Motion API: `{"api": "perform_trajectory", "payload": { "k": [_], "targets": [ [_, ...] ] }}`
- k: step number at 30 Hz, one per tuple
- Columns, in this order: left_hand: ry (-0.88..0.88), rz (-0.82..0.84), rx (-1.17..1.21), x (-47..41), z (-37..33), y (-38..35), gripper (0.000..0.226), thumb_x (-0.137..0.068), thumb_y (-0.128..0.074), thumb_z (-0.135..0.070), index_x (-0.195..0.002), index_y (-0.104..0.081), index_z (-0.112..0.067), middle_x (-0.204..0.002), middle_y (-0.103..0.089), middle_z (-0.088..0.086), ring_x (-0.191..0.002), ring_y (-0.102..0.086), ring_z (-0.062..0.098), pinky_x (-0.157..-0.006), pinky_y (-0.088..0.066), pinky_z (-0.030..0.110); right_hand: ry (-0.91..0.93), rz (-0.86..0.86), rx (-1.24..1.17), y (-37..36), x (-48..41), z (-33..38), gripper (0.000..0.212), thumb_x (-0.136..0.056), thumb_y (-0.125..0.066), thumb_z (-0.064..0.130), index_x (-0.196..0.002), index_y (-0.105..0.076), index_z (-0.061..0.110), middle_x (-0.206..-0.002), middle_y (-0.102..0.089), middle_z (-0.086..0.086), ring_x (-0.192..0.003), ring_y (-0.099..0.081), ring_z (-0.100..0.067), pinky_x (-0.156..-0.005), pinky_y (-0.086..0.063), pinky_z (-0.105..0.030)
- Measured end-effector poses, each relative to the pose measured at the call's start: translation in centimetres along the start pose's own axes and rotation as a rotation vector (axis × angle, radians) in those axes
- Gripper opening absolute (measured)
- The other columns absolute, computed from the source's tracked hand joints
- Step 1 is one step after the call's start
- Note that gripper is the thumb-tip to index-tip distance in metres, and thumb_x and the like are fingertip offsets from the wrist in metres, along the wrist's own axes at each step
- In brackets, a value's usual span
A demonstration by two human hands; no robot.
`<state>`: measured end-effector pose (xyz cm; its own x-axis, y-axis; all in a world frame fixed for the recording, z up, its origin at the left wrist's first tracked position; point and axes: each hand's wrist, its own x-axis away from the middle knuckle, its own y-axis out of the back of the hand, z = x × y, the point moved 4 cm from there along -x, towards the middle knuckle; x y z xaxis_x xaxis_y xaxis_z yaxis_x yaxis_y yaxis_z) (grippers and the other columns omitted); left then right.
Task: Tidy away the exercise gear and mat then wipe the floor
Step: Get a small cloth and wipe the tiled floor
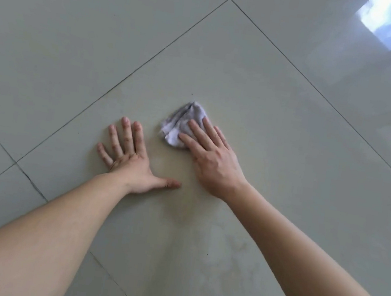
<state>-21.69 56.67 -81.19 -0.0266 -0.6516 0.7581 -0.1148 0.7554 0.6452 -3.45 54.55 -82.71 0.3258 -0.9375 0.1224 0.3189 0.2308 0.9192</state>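
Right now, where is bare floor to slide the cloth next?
Bare floor lies beyond the cloth toward the window reflection, and left of the left hand. Tight only between the left hand and the right hand pressing the cloth.

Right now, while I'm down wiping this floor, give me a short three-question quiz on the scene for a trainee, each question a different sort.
1. True or false: the left hand lies flat on the pale glossy tiled floor, fingers spread, holding nothing.
2. What does the right hand press with straight fingers? A a yellow sponge; B a crumpled pale grey cloth; C a mop handle.
3. Fill the gap: the bright window reflection shows on the floor at the picture's upper ____.
Key: 1 true; 2 B; 3 right.
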Motion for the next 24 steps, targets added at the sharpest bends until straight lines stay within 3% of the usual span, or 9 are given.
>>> {"api": "perform_trajectory", "payload": {
  "k": [2,4,7,10,12,15,18,20,24],
  "targets": [
    [0.003,-0.012,-0.009,0.0,0.0,0.0,0.168,-0.033,-0.06,-0.096,-0.137,0.046,-0.016,-0.138,0.059,0.005,-0.133,0.047,0.034,-0.11,0.018,0.063,0.12,0.077,0.061,1.1,2.7,-2.3,0.055,-0.095,-0.034,0.021,-0.149,-0.045,0.025,-0.161,-0.031,-0.001,-0.151,-0.02,-0.025,-0.124,-0.014,-0.038],
    [0.0,-0.014,-0.023,0.0,0.1,-0.2,0.168,-0.035,-0.061,-0.096,-0.137,0.046,-0.016,-0.138,0.059,0.005,-0.133,0.047,0.035,-0.109,0.018,0.063,0.032,0.038,0.101,2.9,5.6,-6.9,0.053,-0.097,-0.033,0.023,-0.149,-0.044,0.026,-0.161,-0.032,0.002,-0.151,-0.022,-0.023,-0.123,-0.019,-0.038],
    [0.001,-0.014,-0.028,0.1,0.1,-0.3,0.166,-0.037,-0.062,-0.094,-0.137,0.046,-0.017,-0.14,0.058,0.005,-0.133,0.046,0.036,-0.109,0.018,0.063,-0.468,-0.127,0.053,5.9,11.9,-14.6,0.05,-0.1,-0.037,0.027,-0.149,-0.043,0.028,-0.16,-0.033,0.001,-0.15,-0.025,-0.024,-0.119,-0.03,-0.044],
    [0.01,-0.02,-0.049,0.4,0.0,-0.2,0.165,-0.039,-0.063,-0.093,-0.138,0.044,-0.017,-0.142,0.055,0.006,-0.134,0.045,0.036,-0.109,0.018,0.063,-1.035,-0.282,-0.078,6.0,18.3,-16.7,0.05,-0.103,-0.038,0.024,-0.153,-0.036,0.027,-0.164,-0.024,-0.002,-0.152,-0.016,-0.025,-0.122,-0.021,-0.039],
    [0.028,-0.023,-0.067,0.8,-0.1,0.1,0.165,-0.039,-0.064,-0.092,-0.141,0.042,-0.017,-0.146,0.052,0.006,-0.137,0.042,0.035,-0.111,0.016,0.062,-1.175,-0.341,-0.109,4.6,20.1,-13.9,0.054,-0.1,-0.043,0.016,-0.154,-0.035,0.021,-0.164,-0.023,-0.008,-0.152,-0.016,-0.032,-0.121,-0.02,-0.04],
    [0.056,-0.094,-0.13,1.5,-1.0,0.9,0.16,-0.044,-0.067,-0.089,-0.15,0.026,-0.014,-0.158,0.033,0.008,-0.147,0.024,0.036,-0.117,0.0,0.058,-1.009,-0.276,-0.134,1.6,19.9,-6.8,0.066,-0.082,-0.061,-0.004,-0.145,-0.05,0.014,-0.155,-0.04,-0.013,-0.144,-0.033,-0.04,-0.112,-0.041,-0.046],
    [-0.024,-0.105,-0.233,2.8,-3.4,1.6,0.115,-0.078,-0.063,-0.069,-0.157,-0.004,-0.009,-0.165,0.005,0.012,-0.151,-0.007,0.034,-0.121,-0.017,0.045,-0.827,-0.09,-0.194,1.9,18.0,-1.5,0.073,-0.061,-0.083,-0.002,-0.129,-0.066,0.016,-0.139,-0.06,-0.008,-0.128,-0.056,-0.036,-0.091,-0.057,-0.035],
    [-0.11,-0.098,-0.26,4.3,-6.1,2.0,0.082,-0.092,-0.053,-0.054,-0.156,-0.019,-0.016,-0.165,-0.011,0.007,-0.148,-0.022,0.029,-0.118,-0.026,0.045,-0.796,0.001,-0.238,4.0,16.4,-1.0,0.066,-0.081,-0.069,0.004,-0.142,-0.05,0.022,-0.151,-0.046,-0.001,-0.139,-0.041,-0.03,-0.103,-0.047,-0.028],
    [-0.187,-0.224,-0.352,8.1,-13.5,6.7,0.068,-0.097,-0.044,-0.052,-0.155,-0.022,-0.024,-0.164,-0.016,0.002,-0.146,-0.027,0.026,-0.113,-0.029,0.045,-0.746,0.006,-0.29,10.9,12.8,-6.5,0.054,-0.091,-0.042,0.002,-0.14,-0.043,0.025,-0.143,-0.047,0.001,-0.127,-0.042,-0.025,-0.095,-0.044,-0.034]
  ]
}}
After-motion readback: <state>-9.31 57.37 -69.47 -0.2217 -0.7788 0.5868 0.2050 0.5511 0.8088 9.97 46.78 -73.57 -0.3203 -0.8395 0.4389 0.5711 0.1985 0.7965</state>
